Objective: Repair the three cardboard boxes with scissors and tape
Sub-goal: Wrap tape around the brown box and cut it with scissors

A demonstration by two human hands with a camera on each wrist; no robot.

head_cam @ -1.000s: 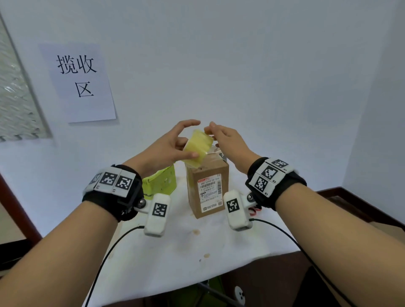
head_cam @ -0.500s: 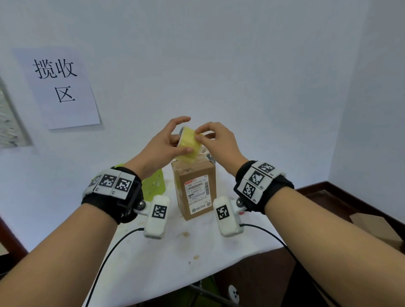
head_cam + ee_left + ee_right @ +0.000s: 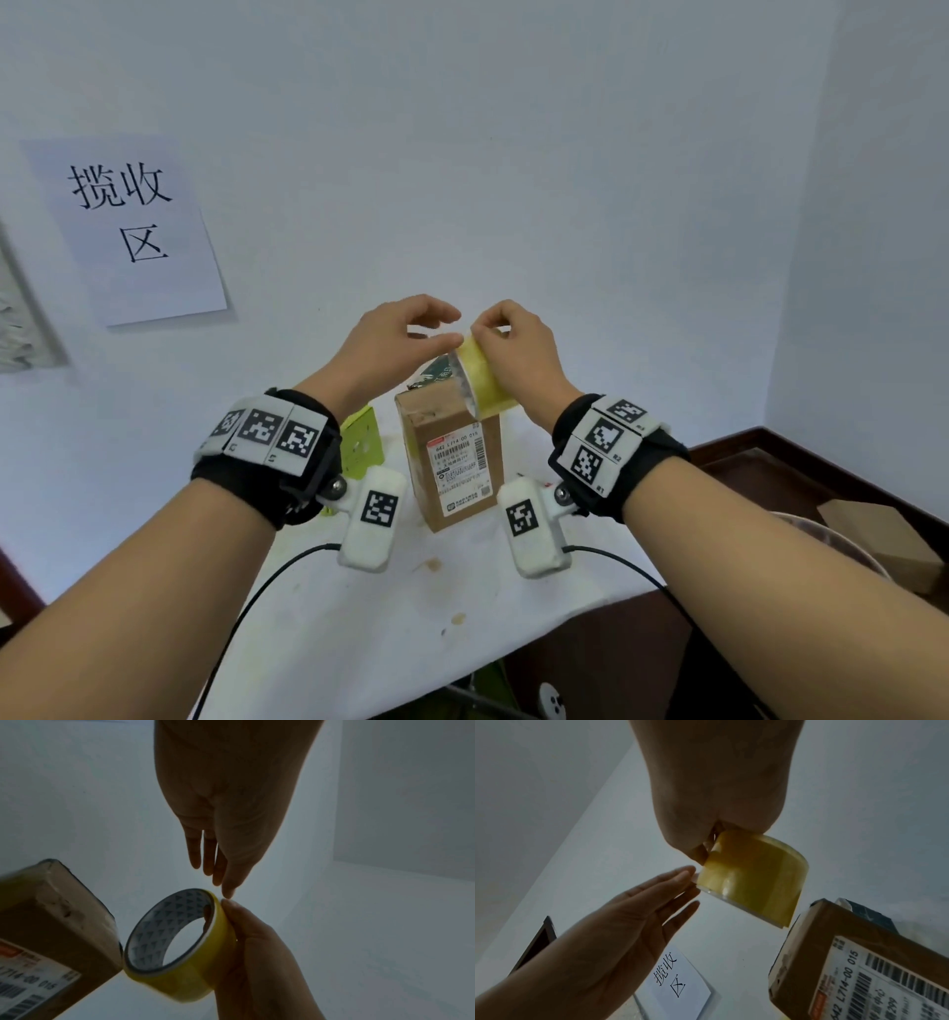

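Note:
My right hand (image 3: 500,339) grips a yellow tape roll (image 3: 482,383) held up above a tall brown cardboard box (image 3: 452,452) with a white shipping label, which stands upright on the white table (image 3: 411,616). The left wrist view shows the roll (image 3: 180,953) with its grey patterned core facing the camera and the right hand's fingers (image 3: 246,933) wrapped around its outer side. My left hand (image 3: 441,329) is stretched out with straight fingers (image 3: 680,880) whose tips touch the roll's rim (image 3: 752,882). The box's top (image 3: 64,902) shows torn, scuffed tape.
A yellow-green object (image 3: 362,442) stands on the table behind my left wrist. A paper sign (image 3: 138,226) hangs on the white wall. Another cardboard box (image 3: 883,539) lies low at the right, beyond the table's edge.
The tape roll has passed from my left hand's grip to my right hand. The left hand has straightened and now only touches the rim. Both hands have shifted slightly right above the box.

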